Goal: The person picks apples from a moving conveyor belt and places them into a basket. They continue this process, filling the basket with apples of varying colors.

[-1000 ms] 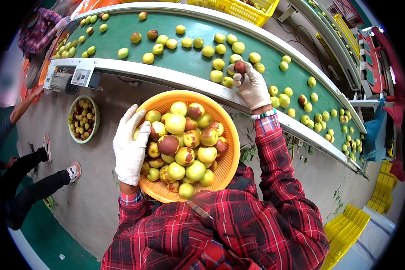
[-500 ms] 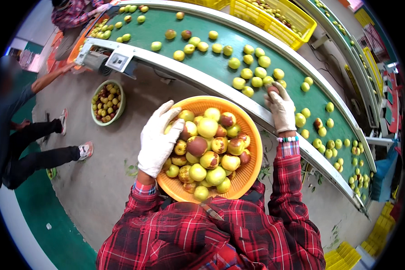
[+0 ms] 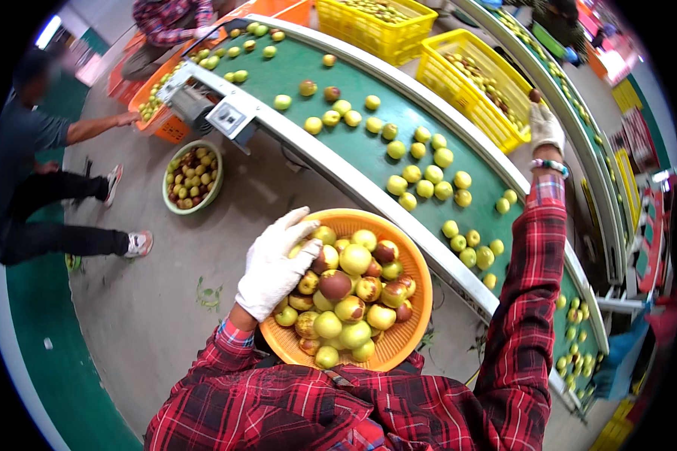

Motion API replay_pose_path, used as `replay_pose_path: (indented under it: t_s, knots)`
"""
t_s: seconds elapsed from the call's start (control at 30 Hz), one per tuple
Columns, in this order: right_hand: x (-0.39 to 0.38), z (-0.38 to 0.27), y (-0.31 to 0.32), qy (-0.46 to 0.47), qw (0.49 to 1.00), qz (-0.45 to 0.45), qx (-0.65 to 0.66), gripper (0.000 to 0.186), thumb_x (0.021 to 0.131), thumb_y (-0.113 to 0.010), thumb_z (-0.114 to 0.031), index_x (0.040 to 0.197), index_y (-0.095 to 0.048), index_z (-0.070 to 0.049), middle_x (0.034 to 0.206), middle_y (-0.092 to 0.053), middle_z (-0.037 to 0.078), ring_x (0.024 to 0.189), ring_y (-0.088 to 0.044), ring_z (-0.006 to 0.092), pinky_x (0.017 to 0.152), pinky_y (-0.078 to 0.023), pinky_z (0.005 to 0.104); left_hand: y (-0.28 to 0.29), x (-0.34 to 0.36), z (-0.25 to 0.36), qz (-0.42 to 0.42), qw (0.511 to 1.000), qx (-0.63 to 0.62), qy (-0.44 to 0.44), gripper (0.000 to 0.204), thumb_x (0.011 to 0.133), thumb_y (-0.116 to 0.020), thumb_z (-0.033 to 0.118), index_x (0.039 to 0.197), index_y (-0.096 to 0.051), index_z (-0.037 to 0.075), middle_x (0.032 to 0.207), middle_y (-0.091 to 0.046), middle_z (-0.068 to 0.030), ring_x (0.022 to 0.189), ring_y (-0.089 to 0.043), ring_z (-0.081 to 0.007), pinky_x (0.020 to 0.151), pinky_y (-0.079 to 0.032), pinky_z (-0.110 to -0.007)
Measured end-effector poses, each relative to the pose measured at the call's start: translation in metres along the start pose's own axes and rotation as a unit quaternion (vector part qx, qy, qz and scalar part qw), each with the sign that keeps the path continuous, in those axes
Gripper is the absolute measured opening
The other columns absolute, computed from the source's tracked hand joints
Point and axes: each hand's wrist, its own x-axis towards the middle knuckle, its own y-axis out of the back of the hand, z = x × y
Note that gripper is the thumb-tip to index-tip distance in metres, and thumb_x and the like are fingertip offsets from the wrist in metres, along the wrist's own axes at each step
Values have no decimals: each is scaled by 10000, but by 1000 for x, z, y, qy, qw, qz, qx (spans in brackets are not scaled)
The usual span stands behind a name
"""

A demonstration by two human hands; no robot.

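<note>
My left hand (image 3: 274,267), in a white glove, grips the upper left of an orange basket (image 3: 406,346) piled with yellow-green and brown-blotched round fruit (image 3: 353,259), held against my body. My right hand (image 3: 543,120), also gloved, is stretched across the green conveyor belt (image 3: 338,83) to just beside a yellow crate (image 3: 447,75) of fruit, with a brown fruit (image 3: 535,95) at its fingertips. Scattered fruit (image 3: 433,173) lies on the belt beneath my outstretched arm.
A worker in dark clothes (image 3: 30,150) stands at left near a green tub of fruit (image 3: 165,188). Another in plaid (image 3: 165,22) is by orange crates (image 3: 174,128). A second yellow crate (image 3: 376,41) and conveyor (image 3: 617,225) lie beyond, with a metal motor housing (image 3: 192,105) on the near frame.
My right hand has moved from over the belt farther out and right, to the yellow crate, carrying the brown fruit. The view has shifted; my left hand stays on the basket.
</note>
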Motion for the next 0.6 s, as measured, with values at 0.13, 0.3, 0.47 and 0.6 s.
replay_pose_path:
  t_s: [0.13, 0.3, 0.47, 0.6]
  knots:
    - [-67, 49, -68, 97, 976, -66, -185, 453, 889, -767, -127, 1286, -643, 53, 966, -749, 123, 948, -727, 202, 772, -573, 282, 10, -10, 3, 3, 999, 28, 23, 321, 908, -751, 159, 1215, -731, 68, 1361, -654, -176, 1216, -654, -348, 1034, -534, -410]
    - [-188, 153, -143, 55, 919, -231, -314, 337, 903, -733, -133, 1221, -738, -21, 999, -755, 56, 830, -690, 113, 737, -551, 249, 13, -6, 7, -16, 998, 53, 2, 316, 912, -743, 218, 1201, -728, 89, 1352, -653, -163, 1175, -654, -356, 1003, -535, -435]
    - [-246, 201, -229, 209, 740, -362, -527, 331, 875, -689, -216, 1184, -732, -106, 1178, -727, 157, 1087, -684, 371, 964, -541, 428, 17, -4, 13, -26, 998, 61, 13, 330, 888, -747, 237, 1179, -720, 83, 1354, -644, -150, 1095, -655, -359, 956, -536, -457]
    - [-246, 237, -269, 261, 632, -423, -595, 413, 869, -682, -235, 1267, -668, -127, 1334, -621, 145, 1132, -660, 384, 982, -534, 460, 18, -5, 12, -23, 998, 61, 14, 334, 887, -743, 253, 1180, -715, 94, 1360, -639, -156, 1081, -653, -362, 951, -534, -461]
